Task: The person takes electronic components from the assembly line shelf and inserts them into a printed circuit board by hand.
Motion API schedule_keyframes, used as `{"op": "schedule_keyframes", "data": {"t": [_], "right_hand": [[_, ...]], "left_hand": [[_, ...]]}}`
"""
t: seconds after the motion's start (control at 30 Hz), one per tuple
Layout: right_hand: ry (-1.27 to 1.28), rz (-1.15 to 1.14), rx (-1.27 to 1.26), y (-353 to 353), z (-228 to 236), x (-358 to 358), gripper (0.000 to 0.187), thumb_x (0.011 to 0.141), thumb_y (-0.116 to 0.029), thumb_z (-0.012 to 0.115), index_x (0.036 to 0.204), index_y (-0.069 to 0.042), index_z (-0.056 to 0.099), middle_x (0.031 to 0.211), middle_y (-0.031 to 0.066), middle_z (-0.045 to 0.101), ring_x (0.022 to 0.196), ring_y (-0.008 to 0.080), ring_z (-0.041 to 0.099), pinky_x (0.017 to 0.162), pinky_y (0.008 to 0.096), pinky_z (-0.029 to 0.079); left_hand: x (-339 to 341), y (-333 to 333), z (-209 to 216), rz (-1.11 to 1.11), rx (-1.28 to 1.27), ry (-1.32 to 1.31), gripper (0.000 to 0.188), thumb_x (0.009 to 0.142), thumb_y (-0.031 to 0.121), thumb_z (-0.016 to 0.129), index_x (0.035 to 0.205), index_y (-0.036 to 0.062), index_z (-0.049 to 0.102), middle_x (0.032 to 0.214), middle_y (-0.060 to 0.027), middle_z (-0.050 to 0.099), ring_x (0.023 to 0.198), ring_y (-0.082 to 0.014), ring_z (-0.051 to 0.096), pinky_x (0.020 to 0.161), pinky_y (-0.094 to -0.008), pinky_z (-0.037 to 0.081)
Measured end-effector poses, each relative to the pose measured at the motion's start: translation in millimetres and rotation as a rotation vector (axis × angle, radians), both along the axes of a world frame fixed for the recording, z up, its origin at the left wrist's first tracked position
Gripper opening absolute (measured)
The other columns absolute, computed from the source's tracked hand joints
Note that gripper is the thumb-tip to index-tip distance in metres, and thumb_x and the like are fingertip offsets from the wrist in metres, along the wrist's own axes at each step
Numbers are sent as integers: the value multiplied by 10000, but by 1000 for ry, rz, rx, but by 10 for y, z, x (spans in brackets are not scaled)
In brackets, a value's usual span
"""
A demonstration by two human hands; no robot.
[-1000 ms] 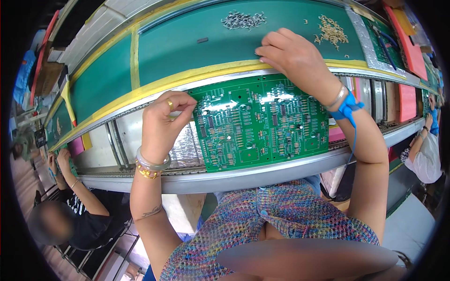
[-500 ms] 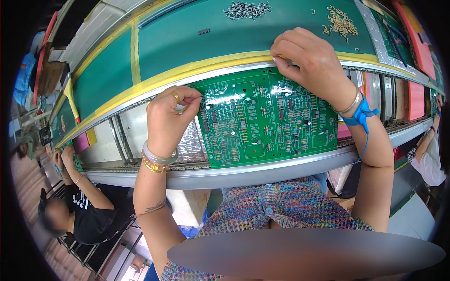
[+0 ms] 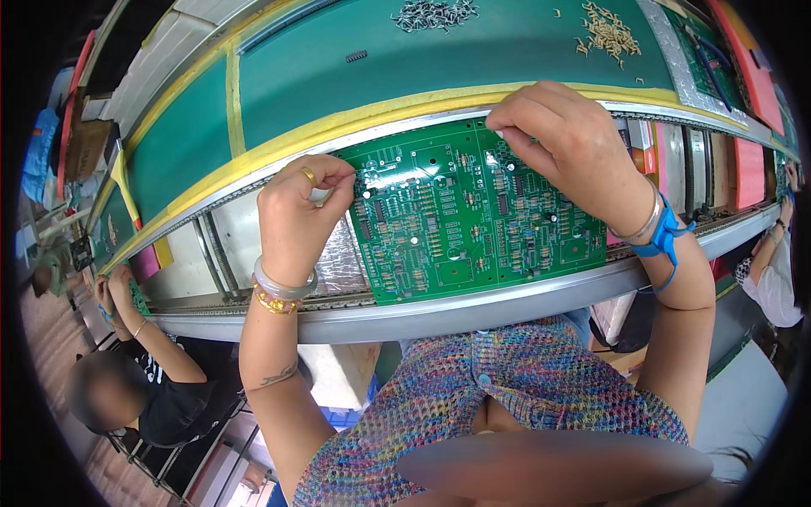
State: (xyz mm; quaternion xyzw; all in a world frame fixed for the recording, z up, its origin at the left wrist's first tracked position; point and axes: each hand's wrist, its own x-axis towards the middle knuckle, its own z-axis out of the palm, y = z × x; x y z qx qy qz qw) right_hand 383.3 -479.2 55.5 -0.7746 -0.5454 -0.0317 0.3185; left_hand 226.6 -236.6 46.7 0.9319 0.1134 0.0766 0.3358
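Observation:
A green circuit board (image 3: 465, 215), crowded with small resistors, chips and capacitors, lies across the rails in front of me. At its upper left corner, my left hand (image 3: 297, 203) is closed in a pinch, fingertips at the board's edge. My right hand (image 3: 562, 152) is over the upper right part of the board, thumb and forefinger pinched together near its far edge. Whatever sits between either set of fingertips is hidden or too small to name. The right hand covers the board's upper right corner.
On the green bench top lie a pile of silvery small parts (image 3: 433, 14), a pile of tan bent parts (image 3: 610, 35) and one black chip (image 3: 356, 57). Metal rails (image 3: 422, 317) run along the board's edges. Pliers (image 3: 708, 52) lie at right. Co-workers sit at left (image 3: 165, 380) and right (image 3: 773, 270).
My right hand has come down toward me, from over the yellow-taped edge to the far part of the board. My left hand stays at the board's corner. The view has shifted slightly.

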Motion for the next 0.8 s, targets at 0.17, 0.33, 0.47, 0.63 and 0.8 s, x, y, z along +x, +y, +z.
{"op": "schedule_keyframes", "data": {"t": [0.17, 0.33, 0.47, 0.63, 0.8], "right_hand": [[58, -16, -82, -108, -13, -50, 139, 784, -15, 665, 904, -54, 608, 865, 86, 637, 832, 281, 622, 705, 375, 505], [98, -20, -102, -171, -67, -59, 141, 779, -12, 669, 899, -46, 604, 910, 86, 636, 863, 286, 624, 737, 365, 508], [145, -50, -93, -179, -94, -68, 142, 773, -8, 671, 892, -45, 602, 910, 85, 635, 864, 286, 624, 740, 362, 507], [157, -49, -74, -161, -106, -59, 142, 774, 0, 668, 893, -45, 607, 906, 88, 637, 855, 288, 623, 736, 360, 504], [157, -49, -67, -156, -142, -63, 143, 771, -5, 674, 892, -45, 608, 905, 89, 638, 849, 289, 621, 731, 358, 503]], "left_hand": [[1, -3, 7, -4, -18, 13, 108, 728, -14, 712, 831, 15, 694, 824, -74, 698, 711, -171, 677, 656, -268, 533], [22, 2, 2, -156, 170, -108, 117, 734, -19, 708, 836, 35, 684, 846, -74, 681, 764, -251, 654, 672, -329, 523], [38, -28, 10, -171, 194, -110, 136, 726, -25, 708, 841, 42, 680, 848, -74, 678, 772, -262, 645, 677, -339, 518], [26, -18, -3, -152, 184, -119, 146, 715, -28, 714, 836, 44, 678, 849, -68, 681, 767, -255, 649, 672, -334, 520], [30, -8, -20, -144, 165, -113, 140, 715, -27, 717, 829, 42, 677, 850, -67, 685, 774, -253, 651, 676, -328, 523]]}}
